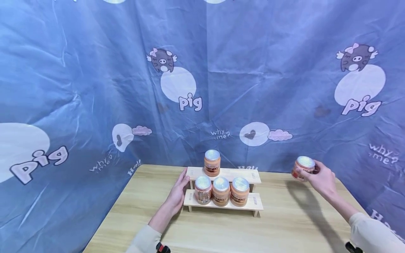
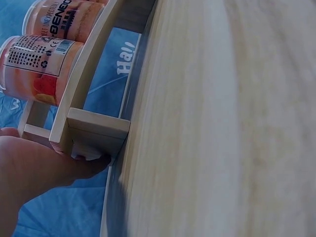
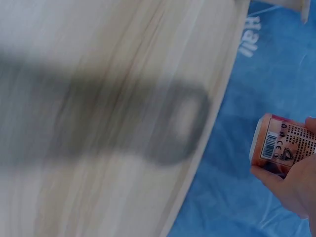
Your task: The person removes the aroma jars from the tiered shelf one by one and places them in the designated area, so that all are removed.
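Observation:
At the right rear of the table, my right hand grips an orange can with a silvery top, thumb on its near side. The can is raised, its shadow falling on the wood; its barcode label shows in the right wrist view. My left hand lies along the left end of a two-step wooden rack, fingers extended and touching it. On the upper step stands one similar can. Three more, a left can, a middle can and a right can, line the lower step.
A pale wooden table carries the rack near its rear edge. Blue printed cloth hangs behind and on both sides, close to the table's edges. The upper step has bare wood right of its can.

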